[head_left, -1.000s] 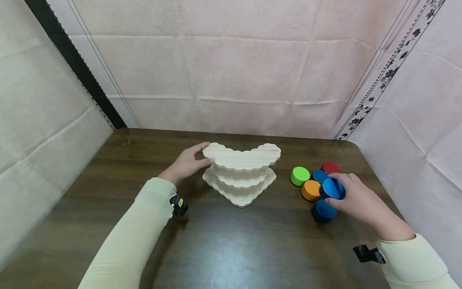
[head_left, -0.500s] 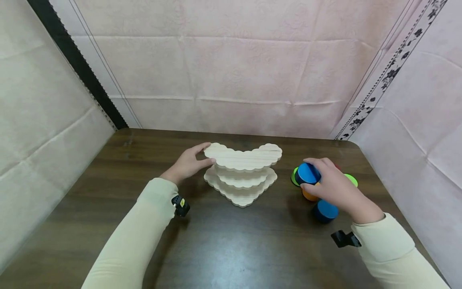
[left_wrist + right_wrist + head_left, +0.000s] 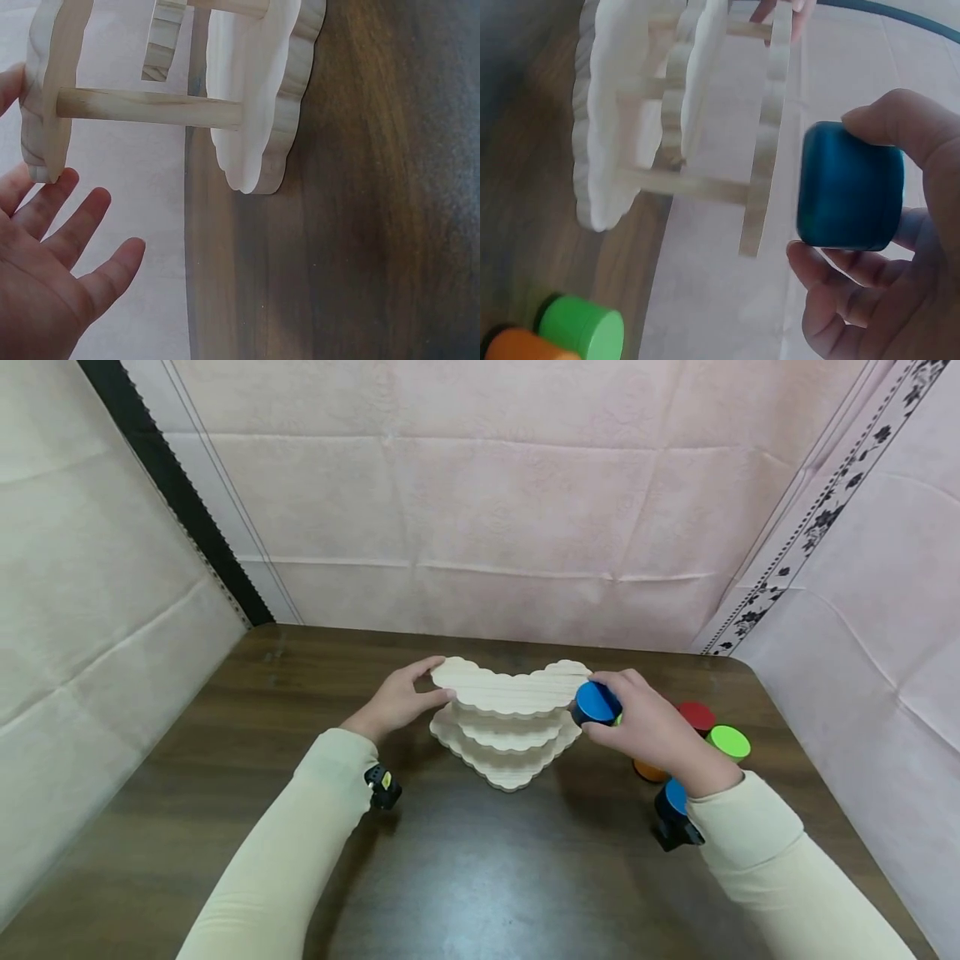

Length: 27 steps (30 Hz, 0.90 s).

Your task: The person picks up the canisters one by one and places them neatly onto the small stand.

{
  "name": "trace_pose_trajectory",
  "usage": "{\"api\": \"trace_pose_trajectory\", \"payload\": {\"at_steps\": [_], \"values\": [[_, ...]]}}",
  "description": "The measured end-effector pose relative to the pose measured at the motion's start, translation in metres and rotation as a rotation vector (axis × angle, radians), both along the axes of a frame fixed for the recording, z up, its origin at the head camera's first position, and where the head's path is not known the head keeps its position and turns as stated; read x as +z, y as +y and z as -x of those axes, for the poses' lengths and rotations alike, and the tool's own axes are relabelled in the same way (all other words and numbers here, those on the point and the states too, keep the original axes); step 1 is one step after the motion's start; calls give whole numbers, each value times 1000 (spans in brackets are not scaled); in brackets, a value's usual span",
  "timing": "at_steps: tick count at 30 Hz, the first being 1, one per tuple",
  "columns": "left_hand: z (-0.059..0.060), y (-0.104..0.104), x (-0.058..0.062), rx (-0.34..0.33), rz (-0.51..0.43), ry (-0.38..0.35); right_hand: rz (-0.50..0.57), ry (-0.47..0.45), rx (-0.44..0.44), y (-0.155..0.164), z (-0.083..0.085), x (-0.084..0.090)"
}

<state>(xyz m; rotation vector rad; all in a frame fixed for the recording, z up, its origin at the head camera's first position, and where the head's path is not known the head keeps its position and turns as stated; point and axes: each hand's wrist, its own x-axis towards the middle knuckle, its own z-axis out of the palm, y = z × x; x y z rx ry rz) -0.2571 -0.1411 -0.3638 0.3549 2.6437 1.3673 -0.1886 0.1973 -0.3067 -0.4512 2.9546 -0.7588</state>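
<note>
A blue cylinder (image 3: pixel 597 702) is gripped by the right hand (image 3: pixel 654 732), with the thumb on one side and the curled fingers (image 3: pixel 838 262) on the other. It is held in the air just beside the right end of the top tier of a wooden three-tier stand (image 3: pixel 510 720), and no contact between them can be seen. The left end of the same top tier is held by the left hand (image 3: pixel 395 702), the thumb lying under the edge and the straight fingers (image 3: pixel 66 225) resting at its rim. Behind the right fingers, toward the wrist, a red cylinder (image 3: pixel 697 716), a green cylinder (image 3: pixel 728 742), an orange cylinder (image 3: pixel 648 770) and a second blue cylinder (image 3: pixel 673 797) are standing on the dark wooden table (image 3: pixel 480 860), partly hidden by the hand
</note>
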Motion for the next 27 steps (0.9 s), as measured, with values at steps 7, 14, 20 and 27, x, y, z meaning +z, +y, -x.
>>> {"api": "trace_pose_trajectory", "payload": {"at_steps": [7,14,20,27], "values": [[2,0,-1,12,8,0,15,31,8,-29,12,5],[0,1,-1,16,-2,-6,41,62,35,-58,26,6],[2,2,-2,11,-10,-13,47,102,56,-83,39,8],[2,2,-1,20,2,-38,42,84,74,-109,53,11]]}}
